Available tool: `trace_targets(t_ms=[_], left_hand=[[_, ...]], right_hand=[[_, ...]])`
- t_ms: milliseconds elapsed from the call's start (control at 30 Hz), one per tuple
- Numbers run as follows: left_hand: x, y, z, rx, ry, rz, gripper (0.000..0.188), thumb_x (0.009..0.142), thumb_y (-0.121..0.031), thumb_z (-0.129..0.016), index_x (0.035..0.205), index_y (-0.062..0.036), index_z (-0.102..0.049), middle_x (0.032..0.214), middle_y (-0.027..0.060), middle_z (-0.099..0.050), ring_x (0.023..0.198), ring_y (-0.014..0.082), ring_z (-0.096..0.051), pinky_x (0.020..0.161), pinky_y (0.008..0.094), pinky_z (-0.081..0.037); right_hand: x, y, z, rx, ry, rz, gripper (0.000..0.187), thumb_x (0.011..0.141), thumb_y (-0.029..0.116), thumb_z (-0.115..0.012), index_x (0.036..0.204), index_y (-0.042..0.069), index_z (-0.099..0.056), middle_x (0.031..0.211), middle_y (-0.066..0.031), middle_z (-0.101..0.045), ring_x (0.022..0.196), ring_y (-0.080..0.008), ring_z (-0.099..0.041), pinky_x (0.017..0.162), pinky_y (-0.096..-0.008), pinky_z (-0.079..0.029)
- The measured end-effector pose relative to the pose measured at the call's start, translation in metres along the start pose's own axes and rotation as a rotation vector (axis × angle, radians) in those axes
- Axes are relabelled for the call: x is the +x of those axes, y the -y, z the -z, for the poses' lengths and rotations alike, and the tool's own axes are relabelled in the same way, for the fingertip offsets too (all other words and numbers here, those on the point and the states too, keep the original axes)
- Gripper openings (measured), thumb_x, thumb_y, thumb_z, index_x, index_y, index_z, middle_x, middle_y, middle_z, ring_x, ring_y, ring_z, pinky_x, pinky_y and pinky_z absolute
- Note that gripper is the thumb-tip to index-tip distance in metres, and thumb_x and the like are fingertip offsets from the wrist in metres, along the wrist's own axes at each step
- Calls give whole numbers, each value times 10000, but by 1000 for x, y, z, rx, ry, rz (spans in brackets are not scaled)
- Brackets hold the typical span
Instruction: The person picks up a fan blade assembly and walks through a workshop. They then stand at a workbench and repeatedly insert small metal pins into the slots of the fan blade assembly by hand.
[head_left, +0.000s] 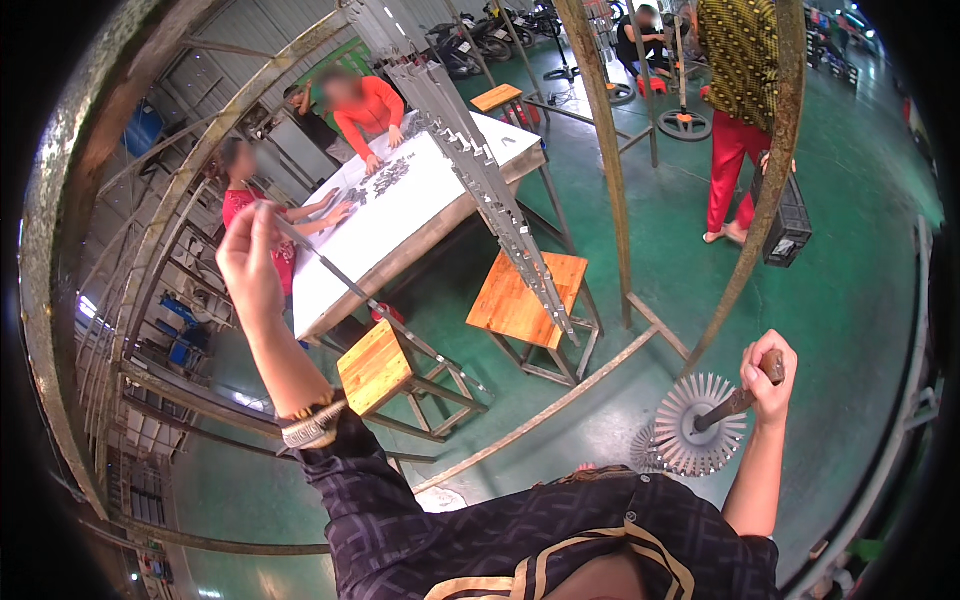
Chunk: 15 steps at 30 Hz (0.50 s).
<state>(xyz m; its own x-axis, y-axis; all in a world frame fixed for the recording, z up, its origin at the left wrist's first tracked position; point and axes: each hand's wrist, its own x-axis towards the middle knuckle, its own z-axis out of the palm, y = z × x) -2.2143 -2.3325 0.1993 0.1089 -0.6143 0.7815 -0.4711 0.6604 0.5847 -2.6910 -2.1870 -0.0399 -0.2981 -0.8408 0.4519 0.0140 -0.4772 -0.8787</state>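
Observation:
My left hand [252,268] is raised at the left, its fingers pinched at the upper end of a long, narrow grey metal strip [345,282]. The strip slants down to the right, past a wooden stool. Low at the right, my right hand [770,378] is closed around a brown rod [735,405]. On the rod's far end sits a round fan of flat metal pieces [697,425], spread like spokes. A second, smaller-looking fan [648,448] shows partly behind it. A long row of grey metal strips [470,150] hangs from above in front of me.
Rusty metal frame bars [603,130] surround me. Two wood-topped stools [525,298] [375,365] stand ahead. Beyond, people work with small dark pieces at a white table [400,225]. At the right, a person in red trousers [738,165] stands by a black crate [788,222].

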Motion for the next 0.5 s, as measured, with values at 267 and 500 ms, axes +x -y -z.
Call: trace_targets(t_ms=[267,500], left_hand=[[-116,9,-43,-219,379,236,69,841,-33,-533,879,15,-566,829,58,-583,720,108,-530,666,225,-439],[-226,48,-109,-324,719,222,92,780,1,-603,867,3,-575,846,69,-600,805,200,-573,728,280,-464]], right_hand=[[4,-2,-1,24,35,-18,288,663,225,-614,676,49,-386,498,-24,-406,410,-73,-351,383,-202,-257],[16,-2,-4,53,95,-41,263,636,197,-626,680,50,-413,548,-38,-472,470,-82,-409,435,-212,-302]])
